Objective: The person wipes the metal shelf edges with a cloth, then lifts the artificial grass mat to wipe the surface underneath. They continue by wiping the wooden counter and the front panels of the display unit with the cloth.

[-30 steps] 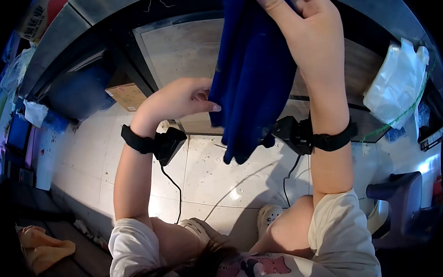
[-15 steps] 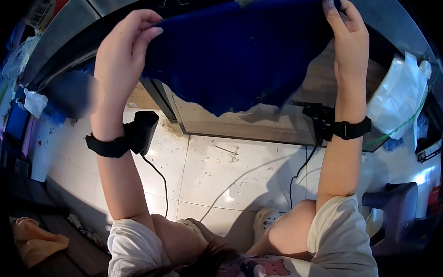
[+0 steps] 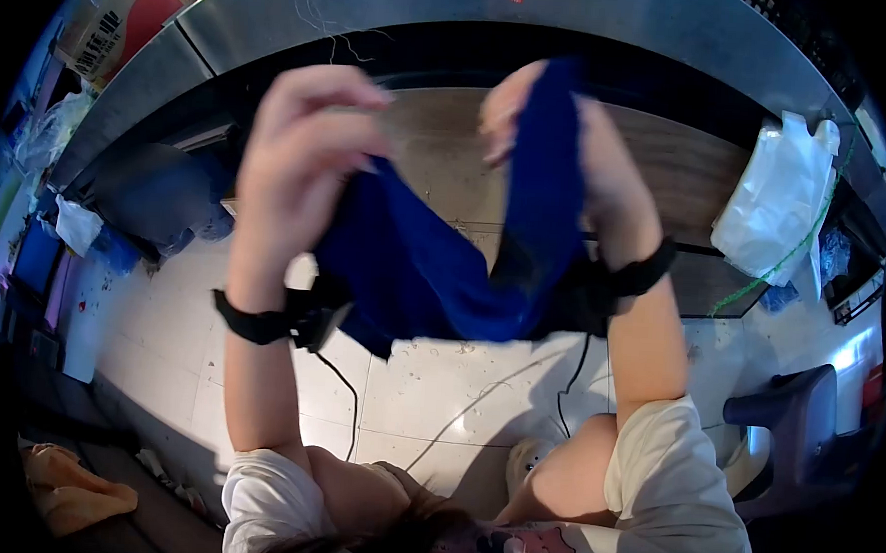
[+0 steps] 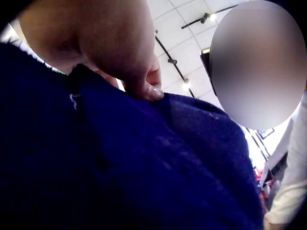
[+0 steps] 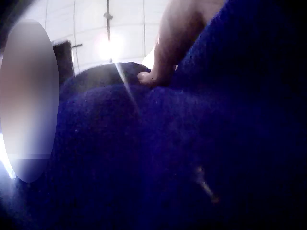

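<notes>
A dark blue cloth [image 3: 404,254] hangs between both hands, sagging in the middle in the head view. My left hand [image 3: 299,164] pinches its edge with thumb and fingers; in the left wrist view the thumb [image 4: 151,92] lies on the cloth's upper edge, near a short pale thread. On the other side my right hand [image 3: 609,170] grips the cloth, with a strip of it draped up across the hand. In the right wrist view the thumb [image 5: 151,79] presses at the top edge, and a small light fleck [image 5: 206,184] clings to the fabric. Both hands are blurred in the head view.
A metal-edged counter [image 3: 435,51] curves across the front, with loose threads [image 3: 326,20] at its edge. White plastic bags [image 3: 778,194] hang at right, above a dark stool [image 3: 791,415]. An orange cloth [image 3: 71,487] lies at lower left. Cables [image 3: 353,402] run down from the wrist cameras.
The left hand first moved out to the left and took the cloth's edge, spreading it wide. Now both hands have come closer together and lower, and the cloth sags in folds.
</notes>
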{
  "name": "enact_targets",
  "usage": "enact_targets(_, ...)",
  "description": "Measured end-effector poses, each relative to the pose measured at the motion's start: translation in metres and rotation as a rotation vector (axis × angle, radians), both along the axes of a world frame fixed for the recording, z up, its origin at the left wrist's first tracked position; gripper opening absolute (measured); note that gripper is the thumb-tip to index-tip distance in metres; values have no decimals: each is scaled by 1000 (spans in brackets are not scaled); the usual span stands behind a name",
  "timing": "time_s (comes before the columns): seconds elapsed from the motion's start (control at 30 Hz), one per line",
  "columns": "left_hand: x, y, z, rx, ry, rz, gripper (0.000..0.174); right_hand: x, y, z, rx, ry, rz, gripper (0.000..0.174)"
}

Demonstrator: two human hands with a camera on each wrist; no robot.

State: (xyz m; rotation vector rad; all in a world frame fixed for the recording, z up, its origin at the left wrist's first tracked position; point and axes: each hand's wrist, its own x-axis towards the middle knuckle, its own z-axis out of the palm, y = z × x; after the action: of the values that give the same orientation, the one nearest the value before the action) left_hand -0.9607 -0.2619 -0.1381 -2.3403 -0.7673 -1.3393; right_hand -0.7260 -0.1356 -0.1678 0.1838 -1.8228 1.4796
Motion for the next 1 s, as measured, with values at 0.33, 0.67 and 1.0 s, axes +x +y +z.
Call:
enact_targets(0.33, 25, 15, -20, -90, -98, -191, 6, -53, -41, -14, -269, -278, -151, 29)
enact_targets(0.67, 16, 13, -14, 91, -244, 387, 7, -37, -11, -31, -235, -244, 79, 71)
enact_targets(1.0, -7, 11, -10, -27, -332, 513, 12, -55, -19, -64, -154, -417, -80, 54)
